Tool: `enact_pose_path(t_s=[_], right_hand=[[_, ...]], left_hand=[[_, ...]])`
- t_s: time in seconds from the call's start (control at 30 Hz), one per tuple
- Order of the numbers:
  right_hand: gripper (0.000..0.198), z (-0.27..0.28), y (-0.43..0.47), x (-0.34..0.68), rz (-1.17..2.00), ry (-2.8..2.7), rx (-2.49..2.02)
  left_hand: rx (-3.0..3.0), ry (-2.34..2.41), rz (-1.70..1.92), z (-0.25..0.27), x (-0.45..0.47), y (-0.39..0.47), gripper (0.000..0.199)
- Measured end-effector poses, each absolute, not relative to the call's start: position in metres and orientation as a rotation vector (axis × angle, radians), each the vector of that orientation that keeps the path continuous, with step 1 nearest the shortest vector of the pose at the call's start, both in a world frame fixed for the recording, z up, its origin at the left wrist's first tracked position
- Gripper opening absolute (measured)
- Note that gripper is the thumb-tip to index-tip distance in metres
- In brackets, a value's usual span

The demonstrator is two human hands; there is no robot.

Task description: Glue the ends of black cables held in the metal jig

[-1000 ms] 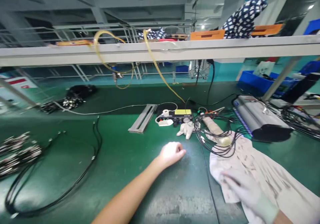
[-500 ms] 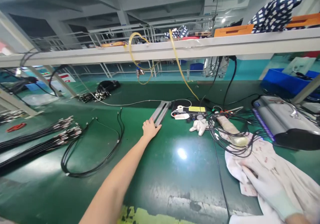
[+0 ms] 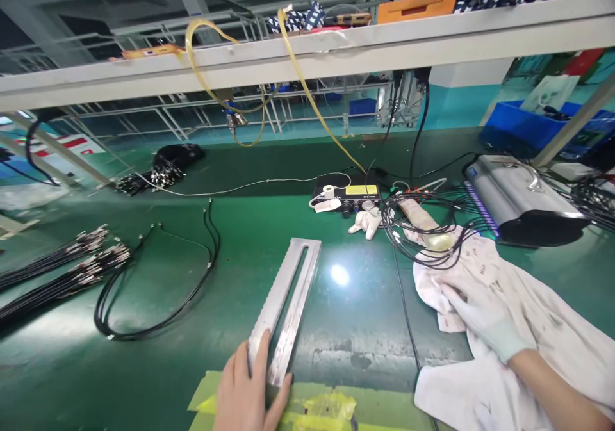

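My left hand (image 3: pixel 252 383), bare, grips the near end of a slotted metal plate (image 3: pixel 300 284) between its fingers and thumb. The plate lies on the green table, its long slot pointing away from me and its left edge notched. On the right, my right hand (image 3: pixel 485 316) wears a white glove and rests on a crumpled white cloth (image 3: pixel 542 303), thumb apart; some of its fingers blend into the cloth. Just beyond that hand lie a coil of black cables (image 3: pixel 432 261) and a wrapped bar with a yellowish end (image 3: pixel 437 241).
Bundles of black cables (image 3: pixel 72 280) and a looped cable (image 3: pixel 158 328) lie left. A black control box (image 3: pixel 362 191) and white glove piece (image 3: pixel 368 221) sit at centre back. A silver machine (image 3: pixel 523 194) stands right, below a shelf (image 3: pixel 336 50). Yellow-green tape (image 3: pixel 327 405) covers the near edge.
My left hand has pulled the metal plate across the table toward me, from beside the control box to the near edge. My right hand stays on the cloth. The view has shifted.
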State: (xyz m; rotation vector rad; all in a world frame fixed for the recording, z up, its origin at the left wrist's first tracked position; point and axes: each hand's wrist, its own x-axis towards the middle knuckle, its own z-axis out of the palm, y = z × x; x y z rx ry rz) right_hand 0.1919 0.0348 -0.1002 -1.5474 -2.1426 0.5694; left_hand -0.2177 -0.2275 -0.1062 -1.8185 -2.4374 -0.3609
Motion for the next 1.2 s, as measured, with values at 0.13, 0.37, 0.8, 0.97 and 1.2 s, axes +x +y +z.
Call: enact_pose_path(t_s=[0.13, 0.37, 0.8, 0.97, 1.2], right_hand=[[0.037, -0.095, 0.033, 0.188, 0.542, -2.141, -1.529], [0.037, -0.06, 0.017, 0.17, 0.446, -2.162, -1.447], [0.034, -0.069, -0.112, 0.05, 0.374, -2.921, -0.395], [0.02, -0.069, -0.109, 0.065, 0.384, -2.86, -0.394], [0.015, -0.073, -0.111, 0.067, 0.375, -2.78, -0.396]], left_hand=[[-1.798, -2.438, -0.449, -0.109, -0.194, -0.244, 0.066], [-2.16, -2.38, -0.579, -0.109, -0.155, -0.241, 0.077], [-3.034, -2.096, -0.461, -0.05, -0.193, -0.174, 0.131], [-2.979, -2.015, -0.52, -0.056, -0.177, -0.174, 0.13], [-2.956, -1.918, -0.571, -0.067, -0.176, -0.173, 0.127]])
